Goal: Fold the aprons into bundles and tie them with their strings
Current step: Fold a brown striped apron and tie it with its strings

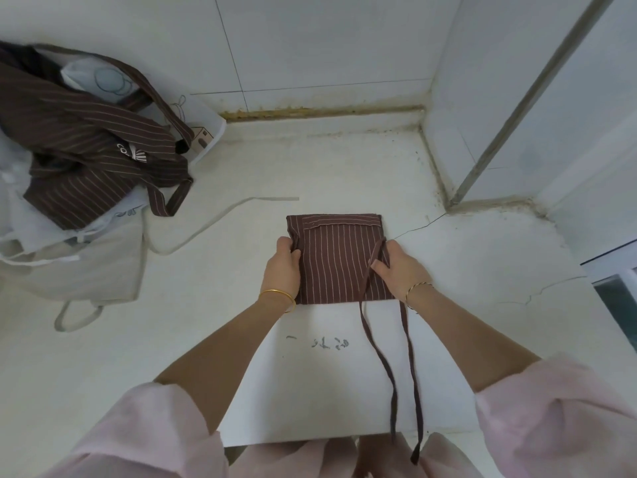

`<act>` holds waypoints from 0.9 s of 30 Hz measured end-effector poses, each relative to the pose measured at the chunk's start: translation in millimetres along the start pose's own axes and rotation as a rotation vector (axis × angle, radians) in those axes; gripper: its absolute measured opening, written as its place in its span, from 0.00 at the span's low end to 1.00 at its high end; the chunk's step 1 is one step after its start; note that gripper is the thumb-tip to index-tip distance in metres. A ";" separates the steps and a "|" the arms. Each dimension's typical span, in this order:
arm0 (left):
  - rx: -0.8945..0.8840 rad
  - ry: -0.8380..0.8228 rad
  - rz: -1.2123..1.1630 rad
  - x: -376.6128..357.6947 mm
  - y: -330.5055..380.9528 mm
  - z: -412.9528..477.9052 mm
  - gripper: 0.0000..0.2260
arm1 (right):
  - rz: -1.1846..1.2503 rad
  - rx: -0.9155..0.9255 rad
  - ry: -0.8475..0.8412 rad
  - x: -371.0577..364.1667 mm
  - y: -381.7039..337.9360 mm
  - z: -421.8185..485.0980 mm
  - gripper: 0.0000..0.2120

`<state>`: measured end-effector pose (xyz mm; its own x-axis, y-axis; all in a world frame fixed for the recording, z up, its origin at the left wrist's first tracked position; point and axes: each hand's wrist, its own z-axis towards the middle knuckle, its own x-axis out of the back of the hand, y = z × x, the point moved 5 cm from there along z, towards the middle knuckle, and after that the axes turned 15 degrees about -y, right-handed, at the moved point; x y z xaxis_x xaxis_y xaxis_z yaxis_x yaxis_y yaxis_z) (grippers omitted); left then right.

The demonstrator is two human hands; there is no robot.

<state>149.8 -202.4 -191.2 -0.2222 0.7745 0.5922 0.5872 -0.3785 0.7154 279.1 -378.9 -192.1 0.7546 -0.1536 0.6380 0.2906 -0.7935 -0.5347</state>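
One white counter [344, 174] fills the tiled corner. At its left lies a heap of brown striped aprons [86, 143], too tangled to count, over one beige apron [86, 263]. One folded striped apron [339, 257] lies at the centre. The left hand [281, 267] grips its left edge. The right hand [401, 267] pinches its two strings [379, 360], which trail off the near edge.

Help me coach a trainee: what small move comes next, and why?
Probably fold the apron over from its left edge. It lies as a flat square, not yet a bundle; the left hand grips that edge, and the right hand holds the loose strings.
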 end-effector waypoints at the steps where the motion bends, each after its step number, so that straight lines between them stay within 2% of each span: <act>1: -0.015 0.026 0.008 -0.7 1.4 -0.7 0.10 | -0.015 -0.005 0.010 0.4 -0.4 1.1 0.13; 4: -0.016 0.024 0.023 -1.4 6.9 3.6 0.10 | -0.028 -0.025 0.039 0.7 1.2 3.4 0.12; 8: 0.130 -0.051 0.029 3.9 11.6 17.3 0.08 | -0.022 -0.086 0.041 1.2 6.0 9.1 0.12; 9: 0.102 0.040 0.110 11.6 15.4 18.9 0.08 | -0.019 -0.104 0.031 1.8 6.8 10.8 0.12; 11: -0.160 0.291 0.489 16.9 34.0 22.5 0.11 | -0.014 -0.112 0.017 3.6 7.2 13.0 0.13; 12: -0.313 0.301 0.666 7.6 44.1 24.0 0.14 | -0.014 -0.106 0.002 4.4 6.4 13.1 0.14; 13: -0.420 0.203 0.802 -8.9 51.0 26.9 0.15 | 0.009 -0.100 -0.030 4.9 6.7 13.4 0.14; 14: -0.433 0.046 0.896 -24.7 54.3 30.5 0.19 | 0.092 -0.091 -0.076 5.1 8.5 14.4 0.14; 16: -0.265 -0.207 1.006 -45.3 46.7 38.8 0.26 | 0.430 -0.125 -0.182 6.9 16.6 15.4 0.09; 18: -0.184 -0.246 1.052 -48.4 39.4 45.8 0.27 | 0.709 -0.216 -0.193 15.0 24.9 12.4 0.07; 20: -0.173 -0.269 1.060 -48.1 38.6 47.7 0.27 | 0.802 -0.238 -0.094 26.8 29.8 8.9 0.14; 22: -0.160 -0.286 1.066 -45.6 40.5 49.8 0.27 | 0.682 -0.198 -0.054 32.7 23.0 9.1 0.25; 23: -0.156 -0.293 1.065 -45.4 40.5 50.0 0.27 | 0.558 -0.186 -0.069 32.9 15.9 8.2 0.27; 25: -0.146 -0.305 1.076 -46.4 40.1 49.0 0.27 | 0.288 -0.183 -0.099 33.2 5.1 10.8 0.17; 27: -0.150 -0.311 1.101 -45.9 40.2 49.5 0.27 | 0.124 -0.194 -0.087 43.6 3.2 21.2 0.07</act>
<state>222.1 -228.0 -208.0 0.5667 0.0711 0.8208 0.2407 -0.9671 -0.0824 325.4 -375.6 -177.7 0.8274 -0.2121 0.5199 0.0810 -0.8712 -0.4843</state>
